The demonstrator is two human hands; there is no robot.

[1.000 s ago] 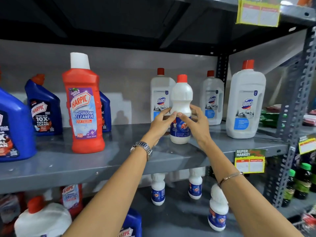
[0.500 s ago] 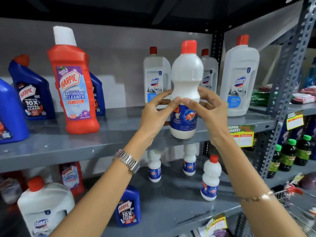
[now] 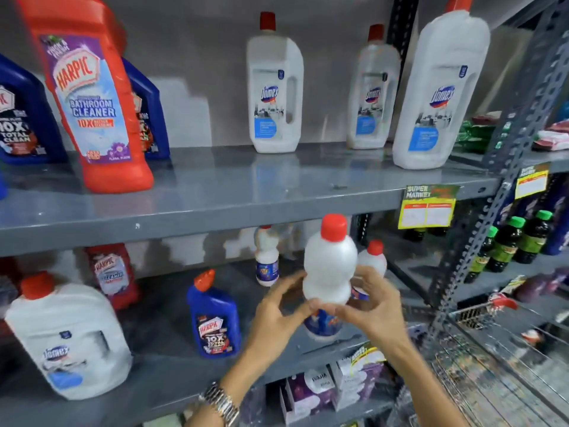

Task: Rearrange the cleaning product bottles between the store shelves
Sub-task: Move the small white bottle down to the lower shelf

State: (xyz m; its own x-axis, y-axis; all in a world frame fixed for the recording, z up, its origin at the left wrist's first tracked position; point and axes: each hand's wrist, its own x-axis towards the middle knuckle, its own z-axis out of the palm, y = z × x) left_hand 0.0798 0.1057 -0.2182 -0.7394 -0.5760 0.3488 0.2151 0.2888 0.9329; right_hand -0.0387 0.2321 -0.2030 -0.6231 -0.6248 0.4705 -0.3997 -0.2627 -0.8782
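Observation:
A small white bottle with a red cap and blue label is upright in the air in front of the lower shelf. My left hand and my right hand both grip it around its waist, thumbs meeting at the front. Two more small white bottles stand behind it on the lower shelf. On the upper shelf stand three white Domex bottles and a tall red Harpic bottle.
Blue Harpic bottles stand on the upper shelf at left and on the lower shelf. A big white Domex jug sits at lower left. A metal upright and a wire trolley are at right.
Both hands have brought the small white bottle from the upper shelf down to the level of the lower shelf. The view has tilted downward.

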